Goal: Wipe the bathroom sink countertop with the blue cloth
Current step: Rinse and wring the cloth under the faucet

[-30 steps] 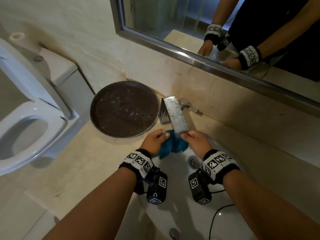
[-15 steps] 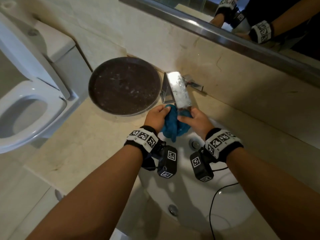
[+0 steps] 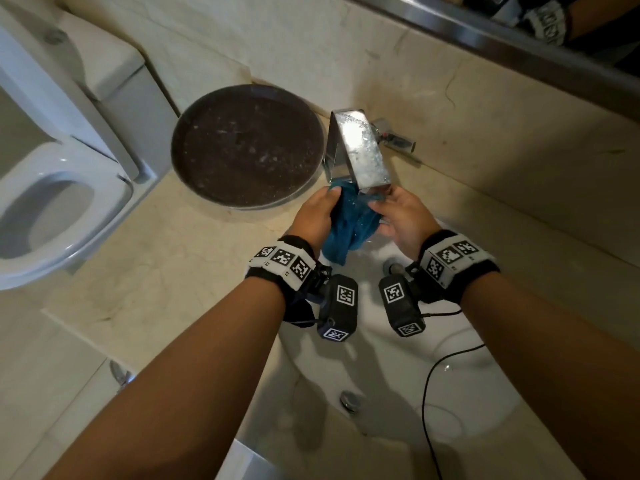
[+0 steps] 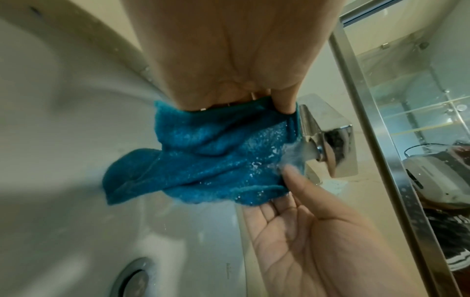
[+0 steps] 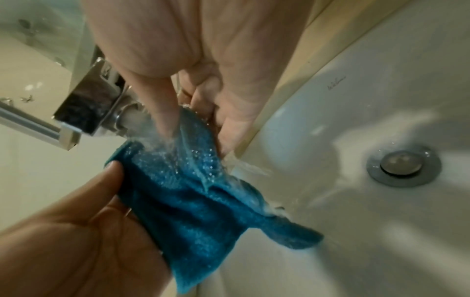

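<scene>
Water is now running from the tap (image 3: 360,152) onto the blue cloth (image 3: 349,223), pinched in the fingers of the left hand (image 3: 317,216) and right hand (image 3: 403,220) over the sink (image 3: 467,393) mid-frame, so it is being wetted and the counter (image 3: 166,271) remains unwiped.

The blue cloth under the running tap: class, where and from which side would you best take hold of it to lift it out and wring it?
Probably grip the blue cloth at its bunched upper edge beside the faucet, from both sides as the left hand and right hand do now. The lower corner hangs loose and wet over the sink, so it offers less control.
</scene>
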`<act>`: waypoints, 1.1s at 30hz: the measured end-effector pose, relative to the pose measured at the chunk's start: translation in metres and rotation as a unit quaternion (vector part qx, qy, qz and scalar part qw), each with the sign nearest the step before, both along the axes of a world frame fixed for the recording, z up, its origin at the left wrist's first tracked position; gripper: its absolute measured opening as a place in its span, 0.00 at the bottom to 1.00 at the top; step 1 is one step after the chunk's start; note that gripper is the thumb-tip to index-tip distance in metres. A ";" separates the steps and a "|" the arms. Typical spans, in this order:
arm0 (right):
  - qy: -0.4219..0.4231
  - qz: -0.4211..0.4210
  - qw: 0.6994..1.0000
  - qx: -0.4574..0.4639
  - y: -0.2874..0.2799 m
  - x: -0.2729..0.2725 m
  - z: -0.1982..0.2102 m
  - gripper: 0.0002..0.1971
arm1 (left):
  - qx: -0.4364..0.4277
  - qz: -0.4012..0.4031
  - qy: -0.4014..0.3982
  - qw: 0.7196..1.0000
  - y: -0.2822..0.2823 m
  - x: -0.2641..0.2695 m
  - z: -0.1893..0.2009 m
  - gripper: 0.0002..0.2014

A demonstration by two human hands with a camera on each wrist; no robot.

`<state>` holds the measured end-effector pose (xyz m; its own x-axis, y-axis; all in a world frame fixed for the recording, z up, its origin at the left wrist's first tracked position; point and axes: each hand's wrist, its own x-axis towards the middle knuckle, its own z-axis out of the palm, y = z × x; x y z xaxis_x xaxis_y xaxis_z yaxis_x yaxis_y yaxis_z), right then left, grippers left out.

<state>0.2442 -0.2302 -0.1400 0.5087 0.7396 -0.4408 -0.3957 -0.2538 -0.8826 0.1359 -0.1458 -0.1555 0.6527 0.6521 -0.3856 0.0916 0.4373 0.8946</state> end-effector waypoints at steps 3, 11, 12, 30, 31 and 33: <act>0.064 -0.009 0.997 0.032 -0.002 0.001 -0.002 0.10 | 0.000 -0.008 0.002 1.000 -0.002 -0.001 0.004 0.13; 0.061 -0.027 0.997 0.022 -0.012 0.009 0.006 0.09 | -0.091 -0.002 0.043 0.995 -0.009 0.004 -0.003 0.04; 0.049 -0.029 0.998 0.017 -0.016 0.011 0.007 0.09 | -0.093 -0.001 0.045 0.995 -0.009 0.004 -0.005 0.04; -0.274 0.006 0.950 -0.147 -0.048 0.040 0.016 0.13 | 0.017 -0.044 0.027 0.999 0.000 0.017 0.003 0.11; -0.277 0.008 0.949 -0.150 -0.048 0.042 0.016 0.13 | 0.011 -0.043 0.026 0.999 0.001 0.018 0.000 0.11; -0.275 0.011 0.950 -0.150 -0.050 0.043 0.016 0.12 | 0.018 -0.041 0.032 0.998 0.004 0.021 -0.002 0.11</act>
<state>0.2872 -0.2800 -0.1242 0.7089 0.6358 -0.3054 0.1126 -0.5294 -0.8409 0.1568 -0.1420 -0.1577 0.6794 0.6113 -0.4058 0.1840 0.3935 0.9007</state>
